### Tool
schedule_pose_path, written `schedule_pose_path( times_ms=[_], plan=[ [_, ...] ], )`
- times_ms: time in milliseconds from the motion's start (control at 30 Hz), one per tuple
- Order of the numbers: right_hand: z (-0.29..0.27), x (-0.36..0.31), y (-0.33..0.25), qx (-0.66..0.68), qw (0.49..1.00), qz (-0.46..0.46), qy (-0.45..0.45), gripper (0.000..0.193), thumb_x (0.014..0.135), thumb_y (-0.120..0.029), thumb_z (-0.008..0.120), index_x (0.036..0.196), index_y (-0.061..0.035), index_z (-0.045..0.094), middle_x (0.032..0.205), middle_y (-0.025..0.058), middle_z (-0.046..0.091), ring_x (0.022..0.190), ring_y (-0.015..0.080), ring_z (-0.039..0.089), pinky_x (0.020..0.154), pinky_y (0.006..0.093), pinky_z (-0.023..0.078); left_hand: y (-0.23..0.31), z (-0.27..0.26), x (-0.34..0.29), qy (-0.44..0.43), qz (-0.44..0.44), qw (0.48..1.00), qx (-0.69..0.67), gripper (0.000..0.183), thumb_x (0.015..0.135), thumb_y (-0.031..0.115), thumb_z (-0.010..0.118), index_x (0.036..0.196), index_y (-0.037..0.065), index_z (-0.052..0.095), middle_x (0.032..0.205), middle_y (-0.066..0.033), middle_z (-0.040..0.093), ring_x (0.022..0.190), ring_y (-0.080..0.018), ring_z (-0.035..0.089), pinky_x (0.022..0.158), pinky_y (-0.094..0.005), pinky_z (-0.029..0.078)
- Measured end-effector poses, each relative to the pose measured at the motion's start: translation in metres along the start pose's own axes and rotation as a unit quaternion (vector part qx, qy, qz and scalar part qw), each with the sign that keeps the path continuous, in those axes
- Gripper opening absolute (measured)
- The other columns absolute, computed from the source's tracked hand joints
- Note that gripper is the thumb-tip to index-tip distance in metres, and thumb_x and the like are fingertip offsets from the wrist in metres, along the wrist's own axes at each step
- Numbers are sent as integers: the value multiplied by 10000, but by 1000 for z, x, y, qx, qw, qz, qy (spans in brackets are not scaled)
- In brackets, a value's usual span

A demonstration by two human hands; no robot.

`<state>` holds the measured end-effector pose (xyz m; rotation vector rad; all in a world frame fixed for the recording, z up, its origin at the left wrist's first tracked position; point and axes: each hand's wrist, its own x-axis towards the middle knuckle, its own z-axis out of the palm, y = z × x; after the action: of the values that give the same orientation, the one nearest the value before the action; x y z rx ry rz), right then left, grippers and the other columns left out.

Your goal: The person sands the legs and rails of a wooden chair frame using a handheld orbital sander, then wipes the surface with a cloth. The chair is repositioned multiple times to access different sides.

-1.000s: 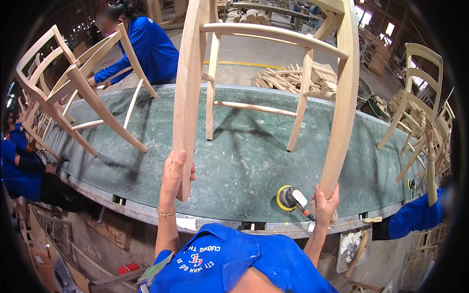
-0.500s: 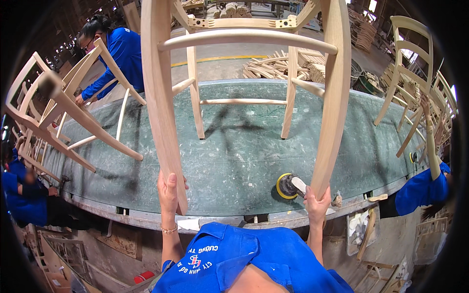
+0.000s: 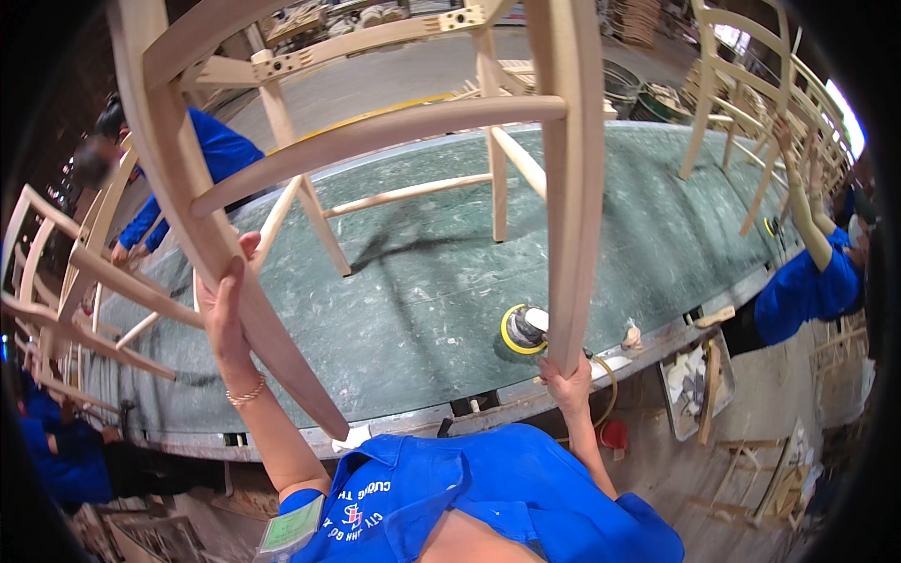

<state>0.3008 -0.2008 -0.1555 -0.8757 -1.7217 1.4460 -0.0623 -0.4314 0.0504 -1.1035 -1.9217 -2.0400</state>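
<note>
A pale, unfinished wooden chair frame (image 3: 572,225) stands tilted before me, its near legs hanging toward the table's front edge. My left hand (image 3: 225,305) wraps round the left near leg partway up, thumb on the near side, a fingertip showing beyond it. Low on the right near leg, my right hand (image 3: 567,383) is closed around the end. A round sander (image 3: 526,328) with a yellow-rimmed pad lies on the table just left of that leg.
The long green worktable (image 3: 422,300) carries more chairs (image 3: 103,272) on the left and a chair (image 3: 737,103) on the right. People in blue shirts work at the far left and at the right (image 3: 798,291). A tray of scraps (image 3: 690,389) sits below the right edge.
The chair has swung left and leans over. My left hand has moved up and left along its leg, gripping it higher; my right hand has shifted slightly left with the other leg.
</note>
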Motion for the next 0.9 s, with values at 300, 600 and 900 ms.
schedule_pose_path(
  times_ms=[300,600,900],
  plan=[
    [2,64,32,-83,991,95,-50,695,756,-349,781,1295,2,517,1084,151,615,986,221,609,821,358,487,12,-2,20,-25,-98,992,-78,414,858,285,656,1105,-15,513,831,-115,637,792,-175,615,751,-302,481],
    [24,99,86,-518,837,-102,-144,920,634,-213,842,1430,-216,382,1086,203,547,975,406,577,844,476,477,9,8,56,-59,-49,994,-73,416,863,315,654,1084,-13,527,793,-89,623,732,-152,616,706,-296,493],
    [52,89,94,-468,880,71,-27,853,679,-195,772,1419,-222,348,1140,210,506,1027,426,578,853,484,488,0,20,98,-23,-67,997,-42,415,791,369,675,967,5,578,742,-76,611,695,-138,607,656,-261,475]
  ],
)
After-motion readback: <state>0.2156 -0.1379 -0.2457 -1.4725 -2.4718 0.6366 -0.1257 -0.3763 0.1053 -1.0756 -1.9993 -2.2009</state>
